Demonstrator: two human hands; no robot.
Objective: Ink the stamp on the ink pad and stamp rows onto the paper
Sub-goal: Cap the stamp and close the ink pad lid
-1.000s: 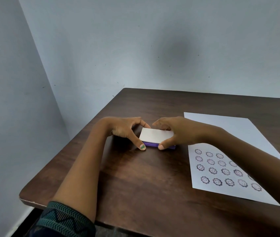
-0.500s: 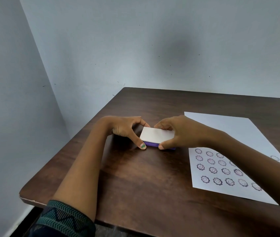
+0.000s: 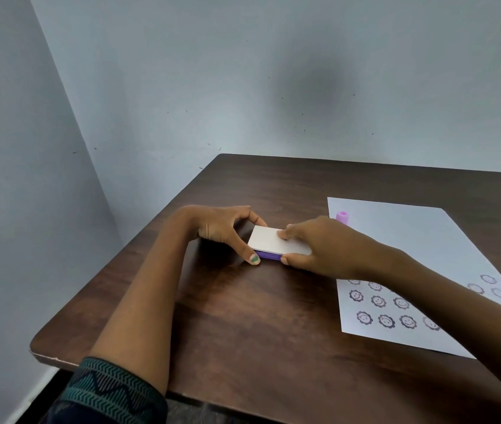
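The ink pad (image 3: 269, 243) is a flat box with a white lid and a purple base, lying shut on the brown table (image 3: 243, 332). My left hand (image 3: 223, 232) grips its left end, thumb at the front corner. My right hand (image 3: 319, 247) holds its right end, fingers on the lid and thumb at the front edge. A small pink stamp (image 3: 343, 216) stands on the white paper (image 3: 420, 249) just behind my right hand. Several rows of dark flower-face prints (image 3: 379, 301) cover the paper's near part, partly hidden by my right forearm.
The table stands in a corner, with a grey wall (image 3: 243, 87) behind it and another to the left. Its left edge (image 3: 114, 264) runs diagonally and its near-left corner (image 3: 33, 350) is chipped. The paper lies on the right half.
My right hand shifted slightly on the ink pad lid, and the pink stamp behind it has come into sight. The view has tilted a little; the ink pad stays in place.
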